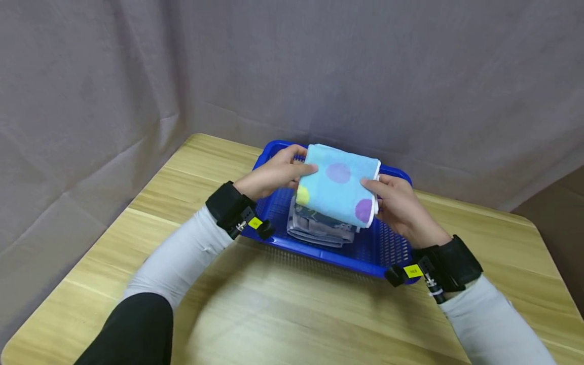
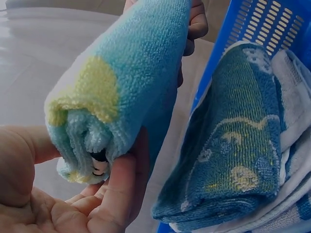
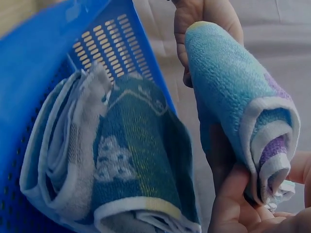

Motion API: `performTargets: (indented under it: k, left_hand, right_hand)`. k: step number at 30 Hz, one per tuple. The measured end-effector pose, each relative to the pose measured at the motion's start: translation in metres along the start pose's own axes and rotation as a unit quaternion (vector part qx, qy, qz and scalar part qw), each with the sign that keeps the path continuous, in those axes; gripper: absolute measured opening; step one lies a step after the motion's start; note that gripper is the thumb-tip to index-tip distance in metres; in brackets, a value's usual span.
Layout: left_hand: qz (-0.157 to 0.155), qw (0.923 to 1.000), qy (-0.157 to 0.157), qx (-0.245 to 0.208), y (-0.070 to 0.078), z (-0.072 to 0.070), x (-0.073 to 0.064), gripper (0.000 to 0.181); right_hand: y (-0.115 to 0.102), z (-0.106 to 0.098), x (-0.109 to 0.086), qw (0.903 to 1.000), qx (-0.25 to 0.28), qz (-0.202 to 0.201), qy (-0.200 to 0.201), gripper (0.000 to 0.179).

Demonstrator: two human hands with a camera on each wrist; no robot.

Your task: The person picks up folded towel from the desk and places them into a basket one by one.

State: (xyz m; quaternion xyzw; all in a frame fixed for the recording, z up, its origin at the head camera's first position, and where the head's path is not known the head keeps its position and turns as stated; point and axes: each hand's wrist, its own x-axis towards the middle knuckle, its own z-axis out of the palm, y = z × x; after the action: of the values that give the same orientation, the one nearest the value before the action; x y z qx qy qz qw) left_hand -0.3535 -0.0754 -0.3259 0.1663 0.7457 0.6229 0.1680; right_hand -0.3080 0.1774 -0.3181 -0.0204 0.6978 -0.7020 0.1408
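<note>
A folded light-blue towel [image 1: 339,185] with purple and yellow dots is held over the basket between both hands. My left hand [image 1: 280,172] grips its left edge, thumb on top and fingers underneath. On the opposite edge, my right hand [image 1: 399,205] pinches it the same way, near the white hem. Below it, a folded dark teal towel [image 2: 233,145] with a yellow and white pattern lies on a folded grey towel [image 1: 315,230]. Both rest inside the blue plastic basket [image 1: 315,253]; the light-blue towel partly hides them in the head view.
The basket stands on a wooden table [image 1: 274,314] toward its far edge. Behind the table hangs a grey cloth curtain [image 1: 365,76], which also runs along the left side. A dark sleeve or knee [image 1: 137,329] shows at the lower left.
</note>
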Motion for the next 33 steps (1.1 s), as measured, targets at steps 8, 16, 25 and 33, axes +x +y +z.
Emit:
performTargets:
  k: [8, 16, 25, 33]
  left_hand:
    - [-0.013, 0.9999, 0.0, 0.0, -0.001, -0.001, 0.005, 0.054]
    - [-0.027, 0.9996, 0.007, -0.008, -0.005, -0.004, 0.006, 0.056]
    - [-0.04, 0.9989, 0.021, -0.012, -0.008, -0.005, 0.008, 0.051]
    - [-0.058, 0.9977, 0.021, -0.03, -0.011, -0.007, 0.012, 0.049]
  right_hand:
    - [-0.001, -0.003, 0.008, 0.9994, -0.029, 0.018, 0.002, 0.042]
    - [-0.003, -0.001, 0.016, 0.996, -0.084, 0.03, 0.005, 0.047]
    - [-0.002, 0.002, 0.022, 0.9886, -0.142, 0.049, 0.013, 0.051]
    - [-0.002, 0.003, 0.025, 0.9808, -0.184, 0.065, 0.012, 0.055]
